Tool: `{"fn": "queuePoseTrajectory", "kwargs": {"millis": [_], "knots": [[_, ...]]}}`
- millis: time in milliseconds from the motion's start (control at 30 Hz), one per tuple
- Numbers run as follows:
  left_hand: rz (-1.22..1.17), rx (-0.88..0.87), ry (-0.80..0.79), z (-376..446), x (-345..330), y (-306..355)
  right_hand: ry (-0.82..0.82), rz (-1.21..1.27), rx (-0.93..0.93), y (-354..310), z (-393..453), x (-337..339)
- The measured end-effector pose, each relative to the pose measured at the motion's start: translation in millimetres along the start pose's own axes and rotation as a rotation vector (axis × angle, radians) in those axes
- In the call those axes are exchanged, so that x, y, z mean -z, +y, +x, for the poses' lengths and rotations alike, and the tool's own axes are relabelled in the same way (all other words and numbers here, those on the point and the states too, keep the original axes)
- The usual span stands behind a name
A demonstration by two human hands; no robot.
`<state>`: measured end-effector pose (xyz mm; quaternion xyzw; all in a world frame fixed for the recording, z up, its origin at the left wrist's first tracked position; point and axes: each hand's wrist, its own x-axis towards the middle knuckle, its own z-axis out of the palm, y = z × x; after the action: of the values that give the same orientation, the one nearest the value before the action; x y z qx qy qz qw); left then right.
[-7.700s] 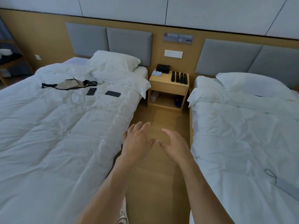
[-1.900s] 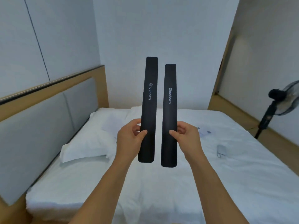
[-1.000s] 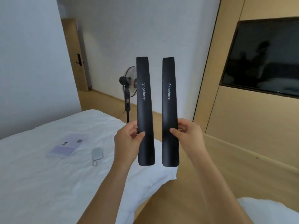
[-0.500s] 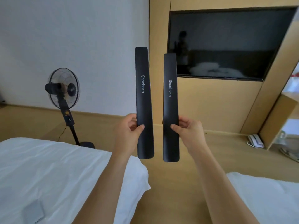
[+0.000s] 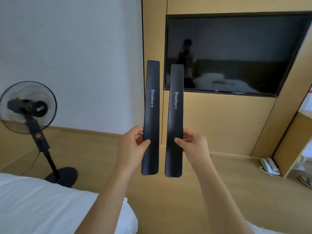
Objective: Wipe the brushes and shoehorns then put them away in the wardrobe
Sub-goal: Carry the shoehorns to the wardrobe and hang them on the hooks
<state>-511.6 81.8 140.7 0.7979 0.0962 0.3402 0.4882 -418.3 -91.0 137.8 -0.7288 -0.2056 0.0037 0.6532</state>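
Holding upright: left shoehorn (image 5: 151, 115) | right shoehorn (image 5: 174, 119) | fingers (image 5: 179, 142) mostly hidden

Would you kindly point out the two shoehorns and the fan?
left shoehorn (image 5: 152, 98), head view, on its printed label.
right shoehorn (image 5: 176, 100), head view, on its printed label.
fan (image 5: 27, 107), head view, on its hub.

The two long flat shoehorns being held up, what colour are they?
Both shoehorns are matte black with white "Shoehorn" lettering, shown in the head view.
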Motion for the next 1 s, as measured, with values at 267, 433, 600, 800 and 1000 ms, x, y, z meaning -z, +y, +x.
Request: {"fn": "queuePoseTrajectory", "kwargs": {"millis": [267, 433, 600, 800, 1000], "knots": [[0.037, 0.027, 0.075, 114.4, -86.1, -16.5, -0.066, -0.038, -0.012, 31.9, 154.6, 37.7], [0.035, 0.048, 0.083, 173.0, -119.2, -39.7, -0.085, -0.037, 0.000, 56.4, 227.9, 36.3], [0.036, 0.069, 0.088, 236.6, -141.7, -76.3, -0.091, -0.051, -0.011, 85.0, 294.2, 22.5], [0.007, 0.073, 0.079, 338.6, -161.0, -125.2, -0.061, -0.100, 0.029, 107.6, 392.9, -8.7], [-0.002, 0.076, 0.043, 455.5, -160.4, -174.9, -0.030, -0.104, 0.044, 117.9, 508.3, -61.7]]}}
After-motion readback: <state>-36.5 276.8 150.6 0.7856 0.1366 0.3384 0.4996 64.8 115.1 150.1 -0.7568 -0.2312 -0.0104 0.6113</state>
